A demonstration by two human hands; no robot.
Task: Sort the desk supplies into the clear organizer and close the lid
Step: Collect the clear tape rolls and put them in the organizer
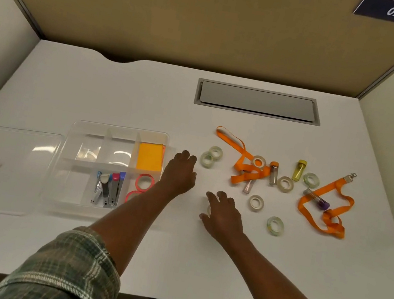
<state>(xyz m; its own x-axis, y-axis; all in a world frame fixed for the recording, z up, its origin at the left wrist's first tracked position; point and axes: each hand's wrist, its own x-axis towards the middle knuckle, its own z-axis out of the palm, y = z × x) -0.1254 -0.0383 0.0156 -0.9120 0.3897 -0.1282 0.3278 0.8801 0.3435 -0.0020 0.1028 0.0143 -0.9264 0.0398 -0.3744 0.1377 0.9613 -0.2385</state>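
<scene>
The left hand (180,170) was beside two clear round tape rolls (211,155), its fingers loosely bent and holding nothing. The right hand (225,214) had its fingers curled round a small clear tape roll (209,209) on the white counter (147,94). The clear plastic organizer box (76,181) sat open on the left, its flat clear lid (5,164) lying just beside it. Orange cloth straps (246,175) lay to the right.

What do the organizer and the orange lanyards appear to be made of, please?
The organizer looks like clear glossy plastic: the desk shows through and glare streaks it. The orange lanyards look like matte fabric ribbon, probably woven: flat, limp and folded.
</scene>
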